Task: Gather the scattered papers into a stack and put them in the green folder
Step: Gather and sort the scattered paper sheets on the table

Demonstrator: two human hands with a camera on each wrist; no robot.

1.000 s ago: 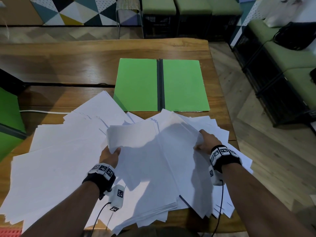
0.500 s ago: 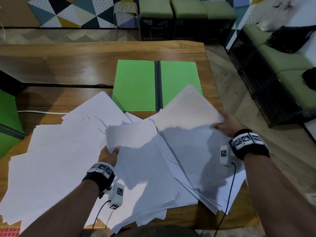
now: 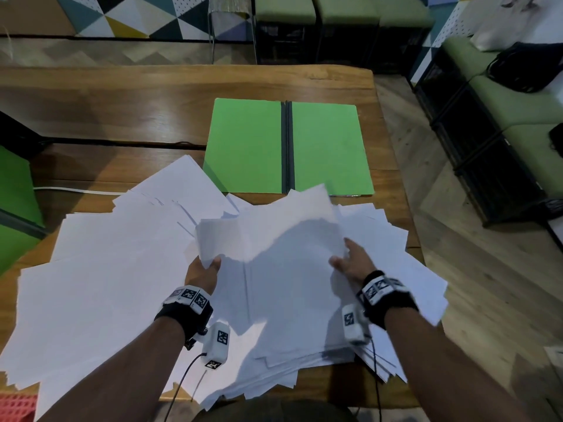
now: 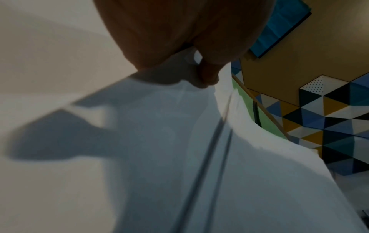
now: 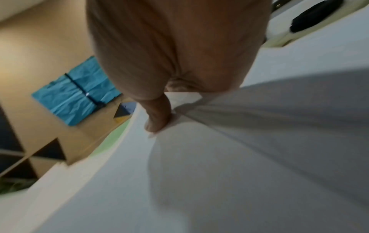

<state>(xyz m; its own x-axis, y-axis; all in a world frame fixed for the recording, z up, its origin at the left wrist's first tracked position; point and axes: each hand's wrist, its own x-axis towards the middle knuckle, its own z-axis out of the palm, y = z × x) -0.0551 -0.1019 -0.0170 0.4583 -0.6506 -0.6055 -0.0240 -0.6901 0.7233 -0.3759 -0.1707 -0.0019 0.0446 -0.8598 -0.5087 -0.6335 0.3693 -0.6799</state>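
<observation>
The green folder (image 3: pixel 249 147) lies open and flat on the wooden table (image 3: pixel 152 111), beyond the papers. White sheets spread loosely over the near half of the table, wide to the left (image 3: pixel 106 269) and to the right (image 3: pixel 396 248). A thicker sheaf of papers (image 3: pixel 283 284) sits in the middle between my hands. My left hand (image 3: pixel 202 271) pinches its left edge, thumb (image 4: pixel 207 74) on top. My right hand (image 3: pixel 350 260) grips sheets at the sheaf's right edge, thumb (image 5: pixel 157 119) pressed on the top sheet, the other fingers mostly hidden.
A white cable (image 3: pixel 76 190) runs across the table at the left, beside a green object (image 3: pixel 15 193). The table's right edge drops to the floor, with a green sofa (image 3: pixel 518 102) and a black bag (image 3: pixel 524 68) beyond. Green stools (image 3: pixel 335 10) stand at the back.
My right hand lifted a bunch of sheets out to the right, then swung them back left onto the middle sheaf. My left hand has kept its hold on the sheaf's left edge.
</observation>
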